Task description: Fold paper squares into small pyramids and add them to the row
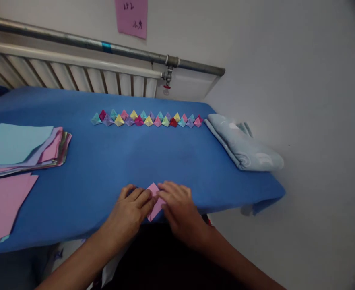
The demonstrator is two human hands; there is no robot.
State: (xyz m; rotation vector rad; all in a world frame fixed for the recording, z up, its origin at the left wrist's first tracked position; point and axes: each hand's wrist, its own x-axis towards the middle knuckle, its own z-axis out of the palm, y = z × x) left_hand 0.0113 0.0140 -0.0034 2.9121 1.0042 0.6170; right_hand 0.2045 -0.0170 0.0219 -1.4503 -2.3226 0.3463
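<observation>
A small folded pink paper (153,190) lies at the near edge of the blue-covered table (111,161). My left hand (131,209) presses on its left side with curled fingers. Pressing on its right side is my right hand (180,207), fingers together. Both hands cover most of the paper; only its top corner and a lower tip show. A row of several small folded paper shapes (147,118) in many colours runs along the far side of the table.
A stack of coloured paper sheets (23,147) lies at the left, with a loose pink sheet (2,201) nearer me. A folded light-blue cloth (244,145) sits at the table's right end. A radiator (75,74) and pipe run behind; white wall at right.
</observation>
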